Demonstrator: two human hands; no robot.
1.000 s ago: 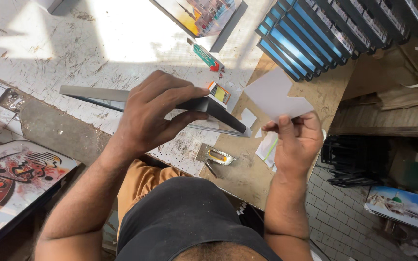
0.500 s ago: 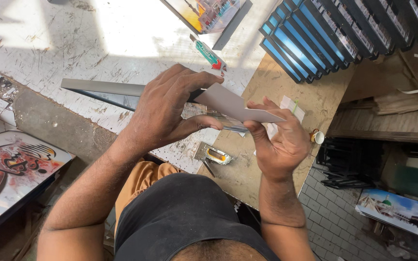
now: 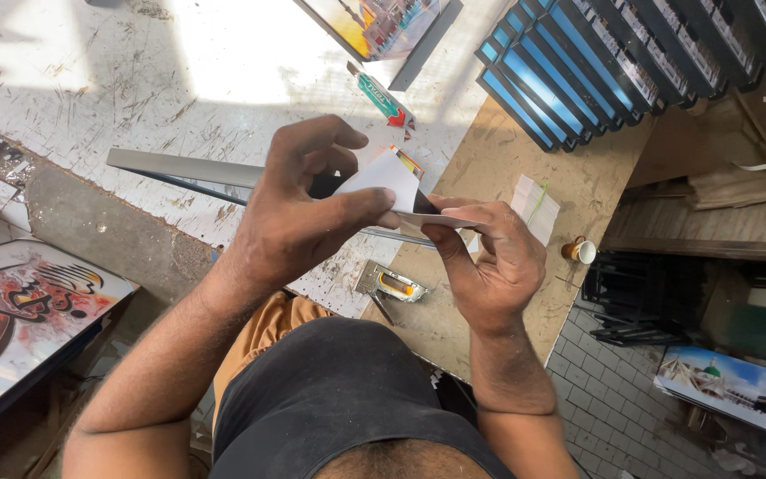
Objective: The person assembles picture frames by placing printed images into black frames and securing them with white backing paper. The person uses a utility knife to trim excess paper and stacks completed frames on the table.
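White card sheet (image 3: 389,180): held above the tabletop (image 3: 117,98), pinched at its edges by both hands. Left hand (image 3: 299,222) closed on the upper edge, thumb along it; right hand (image 3: 489,257) closed on the lower edge. Judged light, thin, easily creased; best gripped by its margins. Beneath: long dark frame moulding (image 3: 183,170); staple gun (image 3: 390,284) nearby.

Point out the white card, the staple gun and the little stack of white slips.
White card (image 3: 387,176): head view, on its upper face between the thumbs.
Staple gun (image 3: 390,284): head view, on its orange handle.
Stack of white slips (image 3: 534,206): head view, on the top slip.
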